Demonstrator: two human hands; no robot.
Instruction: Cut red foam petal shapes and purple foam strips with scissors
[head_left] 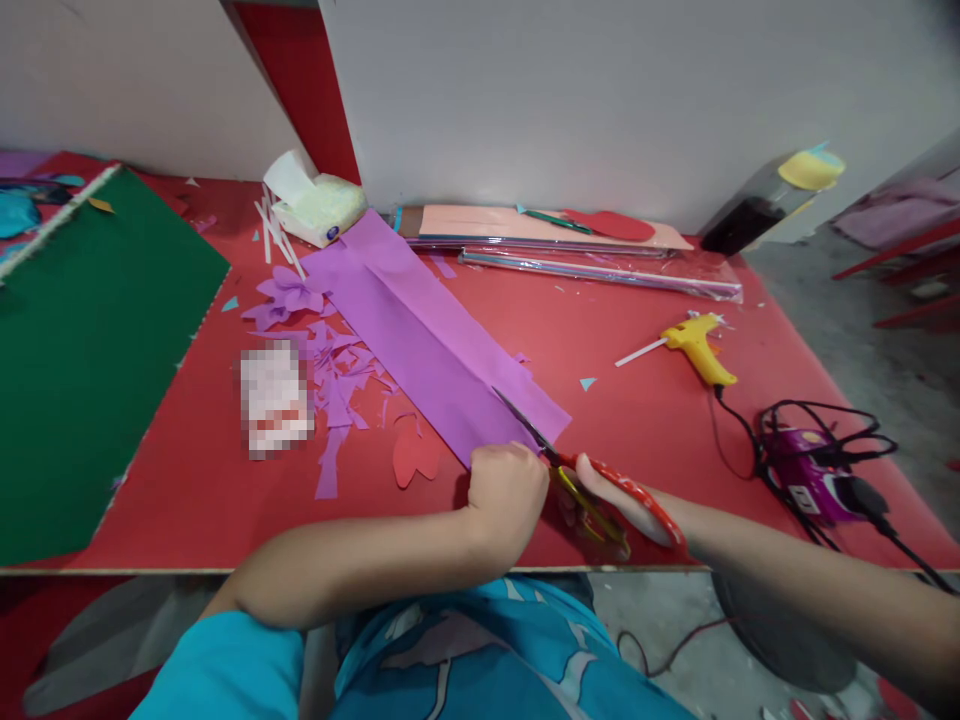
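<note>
A long strip of purple paper (442, 345), creased along its length, lies slantwise over the middle of the table, its near end by my hands. My left hand (508, 500) is closed on that near end, knuckles up. In my right hand (628, 512) is a pair of scissors (628, 487) with one red and one yellow handle loop. The blades are parted at the paper's near right edge, the upper one lying across the sheet. Left of the strip are purple paper scraps (337, 370), a purple paper flower (289, 292) and a red heart-shaped cutout (414, 458).
A yellow glue gun (696, 345) and a purple power adapter (810, 470) with black cables lie to the right. Wrapped paper packs (540, 228) and a tissue pack (322, 210) line the wall. A green board (97, 370) covers the left side; a bottle (765, 205) stands back right.
</note>
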